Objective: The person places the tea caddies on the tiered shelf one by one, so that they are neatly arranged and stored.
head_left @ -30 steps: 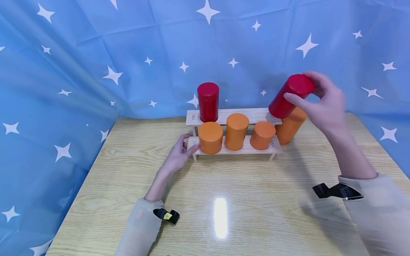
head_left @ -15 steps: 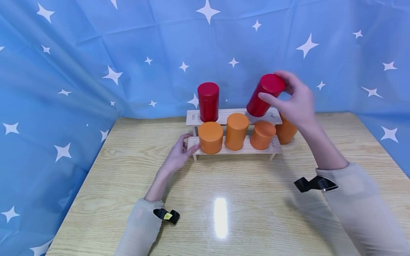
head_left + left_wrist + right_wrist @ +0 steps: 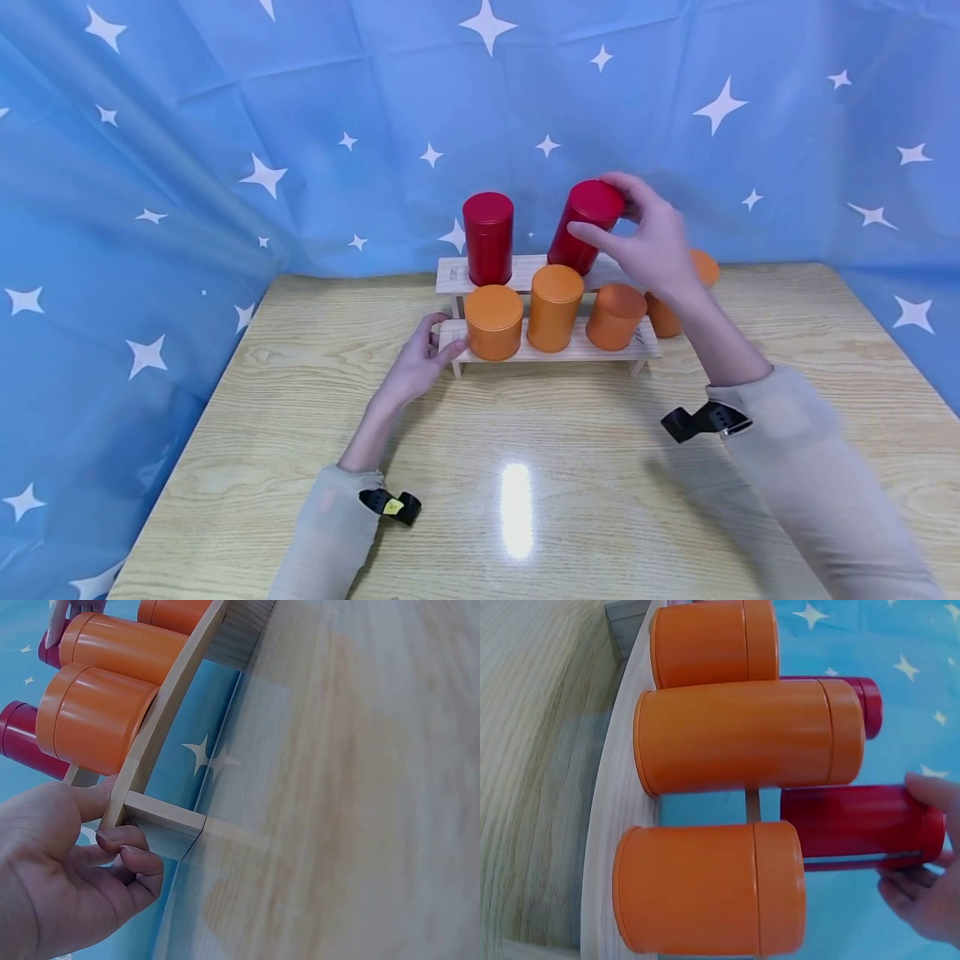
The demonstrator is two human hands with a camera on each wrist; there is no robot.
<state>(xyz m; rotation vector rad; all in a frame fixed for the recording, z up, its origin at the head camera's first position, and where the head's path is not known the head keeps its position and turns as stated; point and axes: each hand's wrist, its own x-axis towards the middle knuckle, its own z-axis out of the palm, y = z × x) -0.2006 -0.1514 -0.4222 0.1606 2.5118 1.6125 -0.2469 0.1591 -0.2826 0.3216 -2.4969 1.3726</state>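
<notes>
My right hand grips a red canister by its lid end. The canister leans right, low over the upper shelf of a two-tier wooden rack; whether its base touches the wood is hidden behind a tall orange canister. Thumb and fingers lie around the red lid in the right wrist view. At the rack's left end, my left hand pinches the lower shelf, thumb above and fingers curled below. A second red canister stands upright on the upper shelf.
On the lower shelf stand a wide orange canister and a short one, either side of the tall one. Another orange canister is at the rack's right, partly behind my right arm. A blue star-patterned cloth hangs behind the wooden table.
My right hand has carried the red canister leftward from the rack's right end to behind the tall orange one, and it leans less. My left hand has stayed in place.
</notes>
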